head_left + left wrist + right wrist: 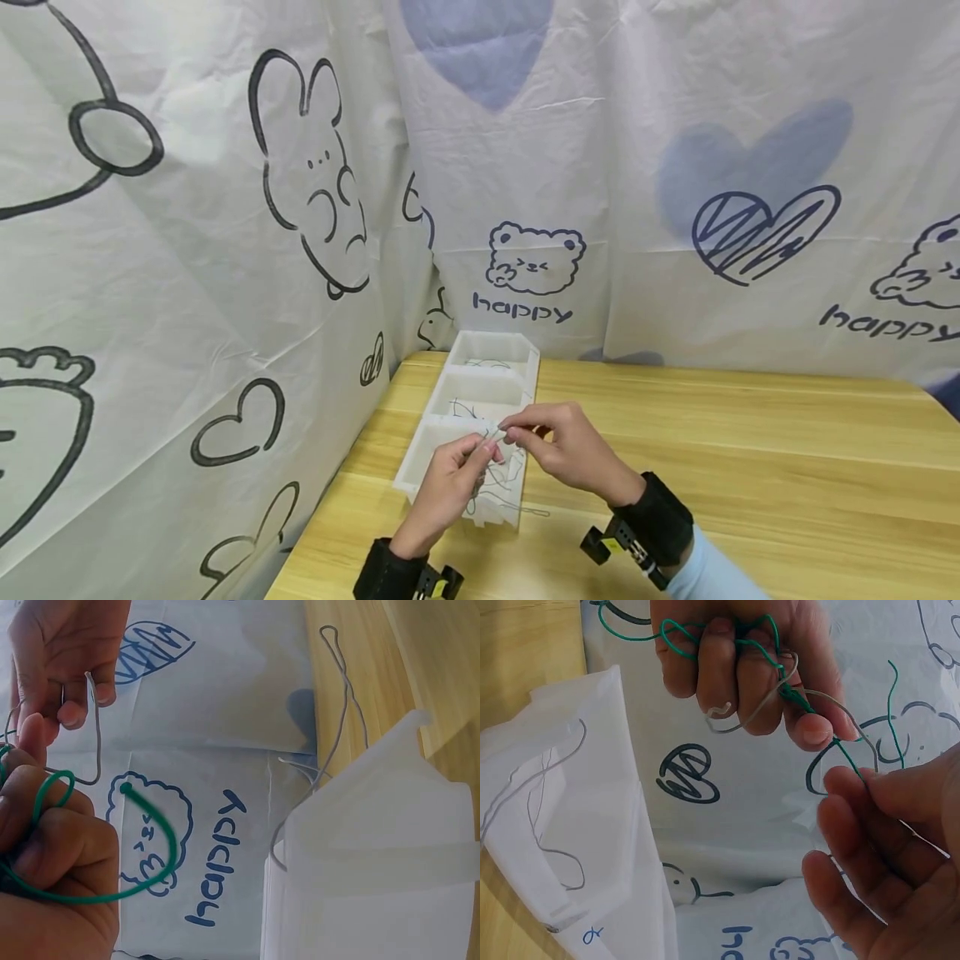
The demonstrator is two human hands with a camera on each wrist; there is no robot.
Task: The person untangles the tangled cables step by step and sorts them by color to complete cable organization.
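In the head view my left hand [450, 479] and right hand [566, 442] meet above the front of a white three-section bin [422, 454]. My left fingers curl around a green wire [175, 847], whose loops and free end stick out. A thin grey wire [98, 742] with a bent end runs through the same grip. Between the hands, green and grey strands look twisted together. My right thumb and forefinger pinch the strands close to the left fingertips, the other right fingers loosely bent. The exact pinch point is partly hidden.
Loose grey wires [345, 697] lie in the bin and hang over its front edge; one looped end reaches over the wooden table [720, 467]. Dark wires [462, 408] lie in the middle section. A printed white curtain [637, 167] encloses the table at left and back.
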